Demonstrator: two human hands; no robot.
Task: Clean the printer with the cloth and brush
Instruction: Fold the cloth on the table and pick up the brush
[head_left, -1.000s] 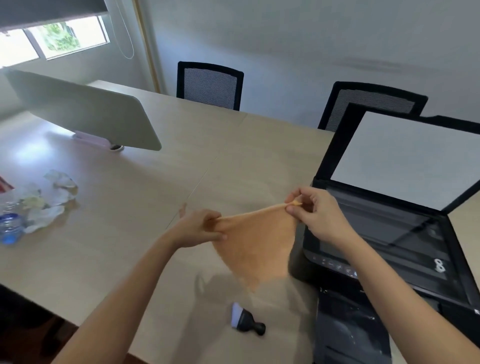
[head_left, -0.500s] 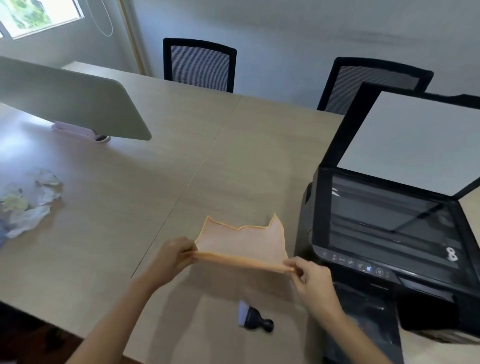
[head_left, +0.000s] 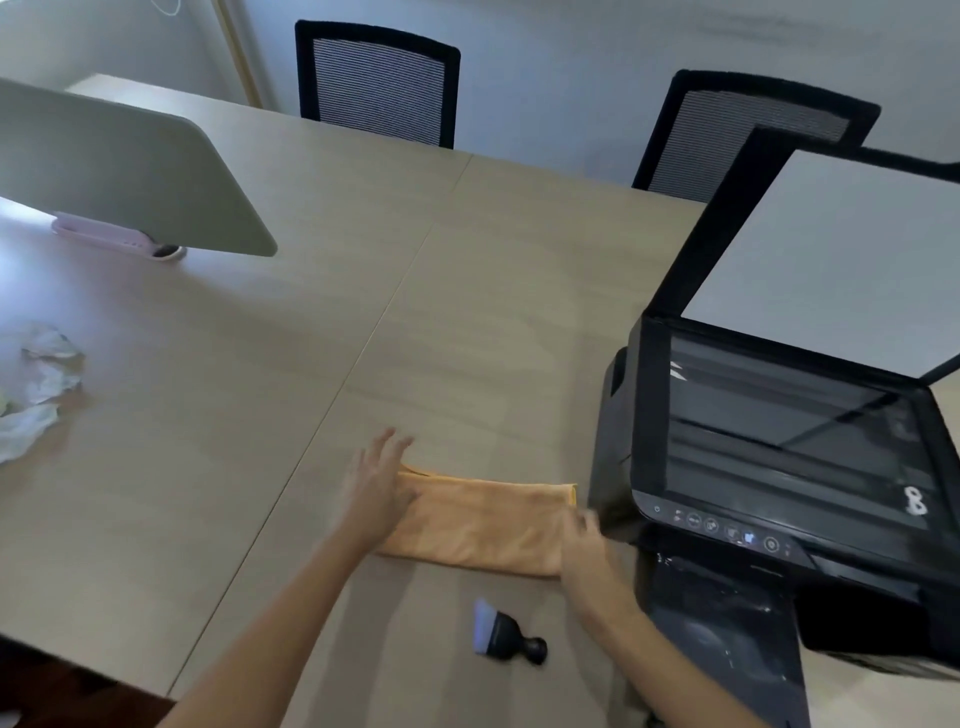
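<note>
I see a long pale wood table (head_left: 218, 395) filling most of the view, with a seam running down its middle. On its right end sits the black printer (head_left: 779, 467), its lid (head_left: 841, 249) raised and tilted back so the white underside faces me and the dark scanner glass (head_left: 779, 415) lies bare; a strip of buttons runs along its front edge. Behind the table stand two black mesh chairs (head_left: 376, 83), one near the middle and one behind the printer. A grey panel (head_left: 124, 171) leans on a pinkish stand at the far left, and crumpled white paper (head_left: 36, 384) lies near the left edge. Close to me, just left of the printer, the orange cloth (head_left: 478, 525) lies folded into a flat band on the table. My left hand (head_left: 376, 488) rests flat on its left end, fingers spread and pointing away. My right hand (head_left: 587, 551) is at the right end (too blurred for me to tell whether it pinches the fabric or just presses it), close beside the printer's front corner. The small black brush (head_left: 506, 631) lies on the table just in front of the cloth, apart from both hands, pale bristles toward the left.
</note>
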